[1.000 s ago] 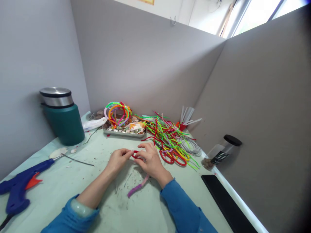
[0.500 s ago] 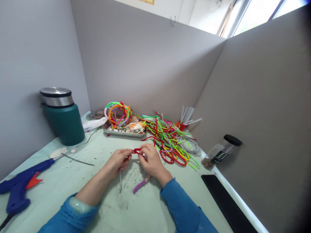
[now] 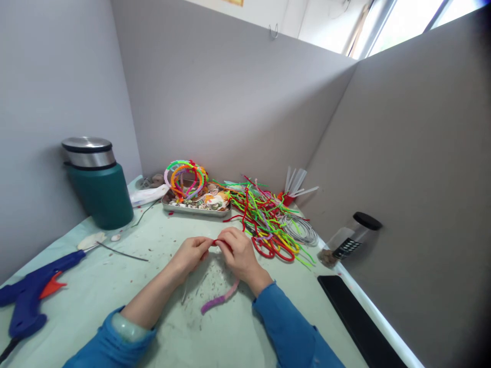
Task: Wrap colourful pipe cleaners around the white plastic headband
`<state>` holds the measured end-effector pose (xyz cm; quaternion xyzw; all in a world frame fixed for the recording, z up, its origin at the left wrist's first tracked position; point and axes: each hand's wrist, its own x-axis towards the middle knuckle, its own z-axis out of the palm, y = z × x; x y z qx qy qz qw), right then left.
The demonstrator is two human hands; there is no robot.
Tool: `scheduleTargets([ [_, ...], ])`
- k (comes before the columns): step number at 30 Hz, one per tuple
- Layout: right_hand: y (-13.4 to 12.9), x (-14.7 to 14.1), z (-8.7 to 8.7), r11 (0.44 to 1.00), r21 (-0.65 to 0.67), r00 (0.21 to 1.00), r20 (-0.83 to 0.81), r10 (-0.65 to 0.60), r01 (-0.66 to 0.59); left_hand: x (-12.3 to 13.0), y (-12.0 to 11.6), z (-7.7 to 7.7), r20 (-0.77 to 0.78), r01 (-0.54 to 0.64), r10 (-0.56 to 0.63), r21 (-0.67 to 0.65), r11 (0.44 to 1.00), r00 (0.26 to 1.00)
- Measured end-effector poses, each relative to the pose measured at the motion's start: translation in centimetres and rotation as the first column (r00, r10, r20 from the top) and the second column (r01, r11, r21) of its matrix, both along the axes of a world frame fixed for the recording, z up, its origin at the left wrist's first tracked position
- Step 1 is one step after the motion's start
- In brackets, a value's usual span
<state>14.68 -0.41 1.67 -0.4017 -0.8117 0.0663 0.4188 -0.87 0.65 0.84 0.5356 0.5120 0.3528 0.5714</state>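
Note:
Between my two hands, a short stretch of red pipe cleaner (image 3: 215,242) shows above the table. My left hand (image 3: 194,254) pinches its left end between thumb and fingertips. My right hand (image 3: 237,250) is closed on the other end, fingers bent over it. From under the right hand hangs a fuzzy pink-and-purple length (image 3: 215,302), curving to the left; whether it joins the red part is hidden. A thin pale wire end (image 3: 184,293) shows faintly below the left hand. Red-handled scissors (image 3: 273,249) lie just right of my right hand.
A metal tray (image 3: 197,210) holds shells and colourful fuzzy rings (image 3: 186,180). Right of it lies a heap of pipe cleaners (image 3: 264,204) with a grey wire coil (image 3: 301,230). A blue glue gun (image 3: 34,291), green flask (image 3: 100,191), clear jar (image 3: 349,239) and black slab (image 3: 356,319) stand around.
My hands have drawn closer together, and less of the red pipe cleaner shows between them. The purple end has swung left and slightly down. The pale wire below my left hand has shifted left.

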Motion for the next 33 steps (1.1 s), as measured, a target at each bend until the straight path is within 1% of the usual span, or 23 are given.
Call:
scheduleTargets([
  [2,0.1,0.1,0.1,0.997,-0.081,0.995,-0.098,-0.009,0.001,0.1,-0.1,0.1,-0.037,0.026,-0.025,0.030,0.999,0.999],
  [4,0.4,0.1,0.1,0.981,-0.195,0.977,-0.214,-0.024,-0.019,0.2,-0.3,0.2,-0.068,0.063,-0.059,0.063,0.996,0.996],
  [6,0.9,0.3,0.0,0.940,-0.339,0.943,-0.323,-0.075,-0.042,0.3,-0.4,0.3,-0.099,0.100,-0.089,0.112,0.989,0.991],
  [7,1.1,0.4,-0.1,0.904,-0.423,0.922,-0.370,-0.113,-0.058,0.3,-0.5,0.3,-0.115,0.116,-0.100,0.141,0.983,0.988],
  [8,1.3,0.5,-0.2,0.855,-0.511,0.900,-0.408,-0.155,-0.085,0.4,-0.5,0.3,-0.131,0.131,-0.109,0.174,0.976,0.985],
  [9,1.5,0.6,-0.3,0.793,-0.597,0.878,-0.438,-0.195,-0.122,0.4,-0.6,0.4,-0.149,0.146,-0.115,0.211,0.967,0.982],
  [11,1.8,0.8,-0.4,0.640,-0.735,0.846,-0.473,-0.248,-0.223,0.4,-0.6,0.5,-0.190,0.183,-0.132,0.286,0.941,0.973],
  [12,1.8,0.9,-0.5,0.569,-0.775,0.835,-0.485,-0.260,-0.274,0.4,-0.7,0.5,-0.214,0.203,-0.137,0.323,0.924,0.967],
  [13,1.8,1.0,-0.5,0.518,-0.798,0.828,-0.494,-0.266,-0.309,0.4,-0.7,0.6,-0.239,0.218,-0.136,0.359,0.907,0.961],
  [14,1.8,1.0,-0.6,0.487,-0.809,0.825,-0.497,-0.268,-0.329,0.3,-0.7,0.6,-0.267,0.228,-0.128,0.390,0.892,0.955],
  [16,1.8,1.0,-0.6,0.471,-0.818,0.823,-0.494,-0.279,-0.331,0.3,-0.6,0.4,-0.316,0.214,-0.075,0.434,0.875,0.946],
  [19,1.9,1.0,-0.7,0.451,-0.832,0.828,-0.479,-0.292,-0.323,0.3,-0.5,0.2,-0.345,0.149,0.027,0.474,0.868,0.938],
  [22,2.0,0.9,-0.8,0.415,-0.850,0.834,-0.464,-0.299,-0.324,0.3,-0.5,0.0,-0.337,0.139,0.045,0.500,0.855,0.940],
  [25,1.9,0.8,-0.8,0.404,-0.860,0.843,-0.446,-0.302,-0.311,0.3,-0.6,0.1,-0.352,0.137,0.057,0.501,0.855,0.934],
  [27,1.9,0.7,-0.9,0.417,-0.853,0.842,-0.452,-0.293,-0.313,0.3,-0.7,0.2,-0.365,0.117,0.083,0.495,0.861,0.927],
  [29,1.8,0.6,-0.9,0.442,-0.839,0.838,-0.467,-0.283,-0.318,0.2,-0.7,0.3,-0.370,0.095,0.106,0.485,0.869,0.923],
  [33,1.8,0.5,-1.0,0.493,-0.809,0.824,-0.495,-0.276,-0.320,0.2,-0.4,0.5,-0.376,0.076,0.114,0.455,0.887,0.920],
])
